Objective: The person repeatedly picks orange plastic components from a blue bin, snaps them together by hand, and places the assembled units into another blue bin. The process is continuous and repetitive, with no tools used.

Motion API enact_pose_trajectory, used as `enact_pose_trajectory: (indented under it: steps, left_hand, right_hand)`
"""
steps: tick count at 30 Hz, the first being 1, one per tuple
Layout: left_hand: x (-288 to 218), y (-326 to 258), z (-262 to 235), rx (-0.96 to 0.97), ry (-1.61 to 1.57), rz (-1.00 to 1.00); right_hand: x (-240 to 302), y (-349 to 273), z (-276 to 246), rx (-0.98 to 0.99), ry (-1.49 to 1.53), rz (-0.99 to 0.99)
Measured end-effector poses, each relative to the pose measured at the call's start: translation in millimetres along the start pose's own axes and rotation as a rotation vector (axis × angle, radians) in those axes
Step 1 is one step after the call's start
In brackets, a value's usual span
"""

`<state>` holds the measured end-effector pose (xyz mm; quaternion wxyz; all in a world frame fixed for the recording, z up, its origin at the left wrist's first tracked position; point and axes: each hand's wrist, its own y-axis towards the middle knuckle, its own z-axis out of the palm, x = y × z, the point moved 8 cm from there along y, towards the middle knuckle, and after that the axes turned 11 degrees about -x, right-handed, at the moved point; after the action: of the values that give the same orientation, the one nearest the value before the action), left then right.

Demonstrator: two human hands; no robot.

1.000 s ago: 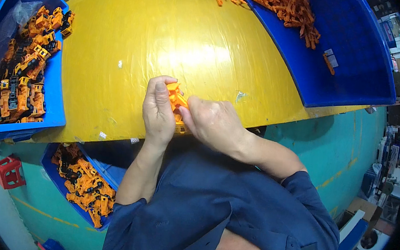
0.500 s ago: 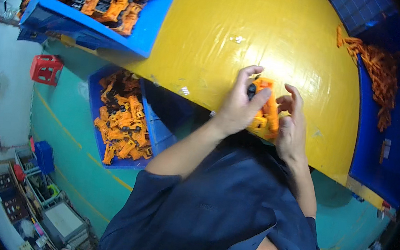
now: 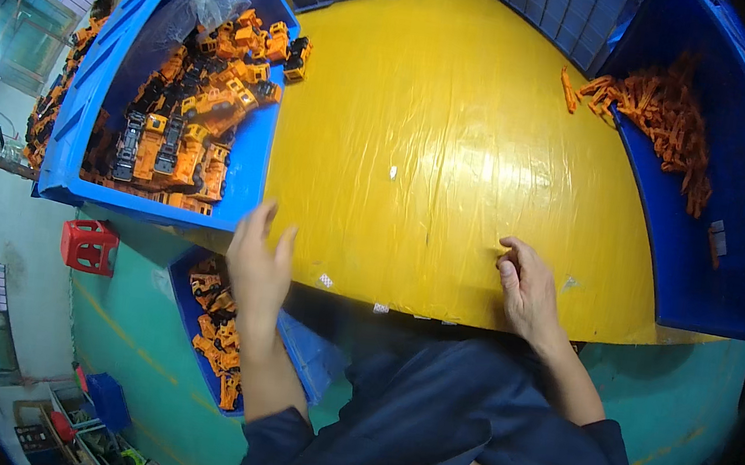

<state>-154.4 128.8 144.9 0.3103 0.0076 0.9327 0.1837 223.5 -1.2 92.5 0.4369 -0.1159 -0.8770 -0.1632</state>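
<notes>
Head view: broad bare stretch of glossy yellow tabletop [image 3: 455,150] between both hands, its curved near edge just beneath them. Left hand [image 3: 258,265] open and empty, fingers spread, raised at that edge just below the blue bin [image 3: 255,173]. Right hand [image 3: 527,287] loosely curled, fingertips on the tabletop, holding nothing visible. Heaped in that bin: orange toy trucks [image 3: 193,111], blocky plastic, with a crumpled clear bag. At right, second blue bin [image 3: 709,262] with thin orange parts [image 3: 669,129]. Below the table, lower blue bin [image 3: 312,363], more orange toys.
</notes>
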Motion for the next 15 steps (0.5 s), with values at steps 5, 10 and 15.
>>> enact_pose_trajectory:
  steps: [5,10,15]
  left_hand:
    - [-56,127,111,-0.129,0.055,0.517]
    - [0,258,182,-0.107,0.131,0.342]
    - [32,272,189,-0.150,0.520,0.159]
  right_hand:
    - [-4,-18,-21,0.017,0.058,0.050]
    - [-27,-46,-66,-0.141,0.066,0.117]
    - [-45,-43,-78,-0.143,0.011,0.168]
